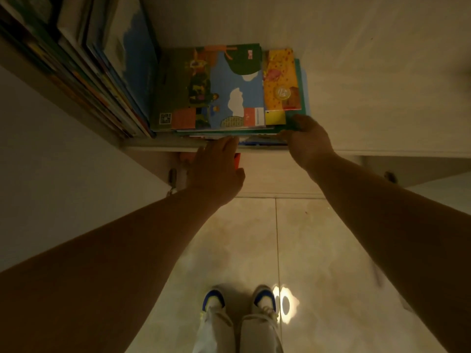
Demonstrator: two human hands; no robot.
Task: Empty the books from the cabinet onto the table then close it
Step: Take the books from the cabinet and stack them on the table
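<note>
Both arms reach into the open cabinet [356,59]. A flat stack of picture books [224,93] lies on the shelf [163,148], beside upright books [107,72] on the left. The right hand [307,143] grasps the stack's front right corner; the left hand [216,171] touches its front edge, fingers [226,145] extended, not clenched.

I see my right hand [307,142] gripping the near right corner of a flat stack of books [216,90] on the cabinet shelf [163,148], thumb on top and fingers curled under the edge. My left hand [216,171] reaches to the left of that grip, fingertips at the stack's near edge, not clearly closed on anything. Farther left of the grip, a row of upright books [102,72] leans against the stack; below it lie the tiled floor [254,238] and my shoes [239,299].
</note>
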